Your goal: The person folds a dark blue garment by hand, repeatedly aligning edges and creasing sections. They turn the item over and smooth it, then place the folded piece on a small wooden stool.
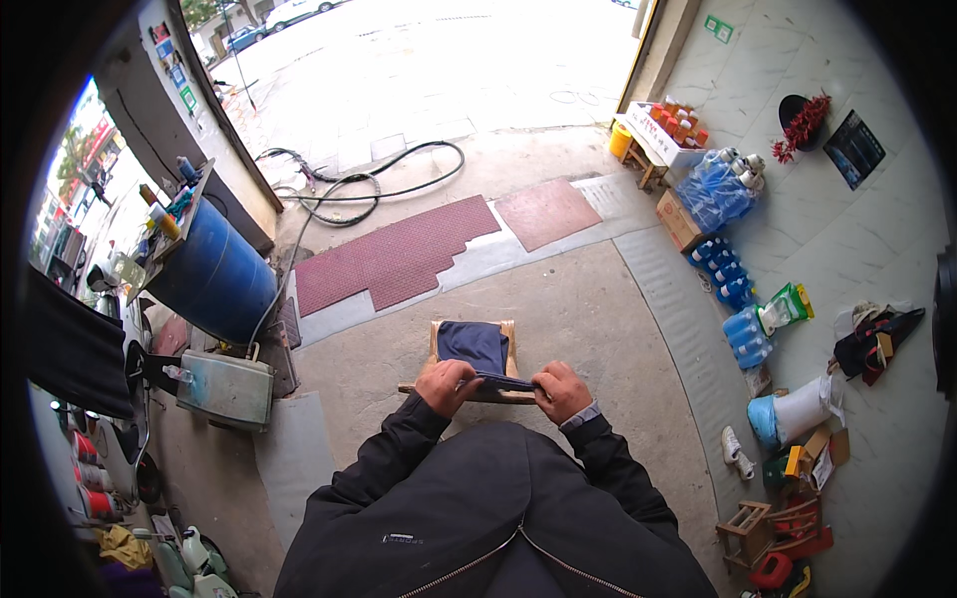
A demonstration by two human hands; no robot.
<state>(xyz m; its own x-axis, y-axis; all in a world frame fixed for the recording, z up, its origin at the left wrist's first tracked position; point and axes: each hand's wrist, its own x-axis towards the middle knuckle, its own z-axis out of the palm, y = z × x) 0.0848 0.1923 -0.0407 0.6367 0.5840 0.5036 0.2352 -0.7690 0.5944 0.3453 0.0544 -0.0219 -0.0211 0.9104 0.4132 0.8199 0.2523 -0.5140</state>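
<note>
A dark blue folded cloth lies over a low wooden stool or chair in front of me; its wooden frame shows at the sides and along the near edge. My left hand is closed on the near left part of the cloth, fingers bent over it. On the near right edge, my right hand pinches the same cloth. Between both hands the cloth's near edge is drawn into a narrow raised fold. The fingertips are partly hidden by the hands and cloth.
At left stand a blue barrel and a grey-green box. A black hose coils near the open doorway, beyond red floor mats. Along the right wall are bottle packs, white shoes and a small wooden stool.
</note>
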